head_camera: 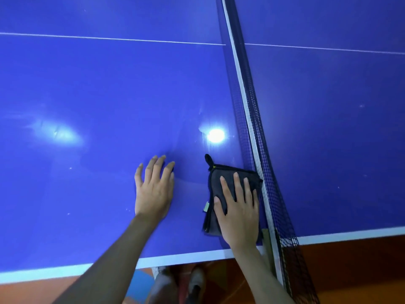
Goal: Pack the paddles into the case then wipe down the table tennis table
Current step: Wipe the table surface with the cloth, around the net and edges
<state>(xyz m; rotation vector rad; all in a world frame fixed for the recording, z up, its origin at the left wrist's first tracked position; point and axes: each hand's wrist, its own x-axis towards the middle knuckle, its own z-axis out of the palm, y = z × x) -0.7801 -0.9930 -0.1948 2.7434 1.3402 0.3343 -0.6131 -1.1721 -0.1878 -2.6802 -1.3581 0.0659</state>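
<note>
The blue table tennis table (98, 95) fills the view, with its white-edged near side at the bottom. A folded dark grey cloth (230, 178) lies on the table right beside the net (260, 163). My right hand (238, 209) presses flat on the cloth with straight, spread fingers. My left hand (154, 187) rests flat on the bare table surface a little to the left of the cloth, fingers spread. No paddles or case are in view.
The net runs from the top middle down to the near edge at the right. A white centre line (109, 38) crosses the table far from me. Orange floor (350, 270) and my shoes (197, 281) show below the table edge.
</note>
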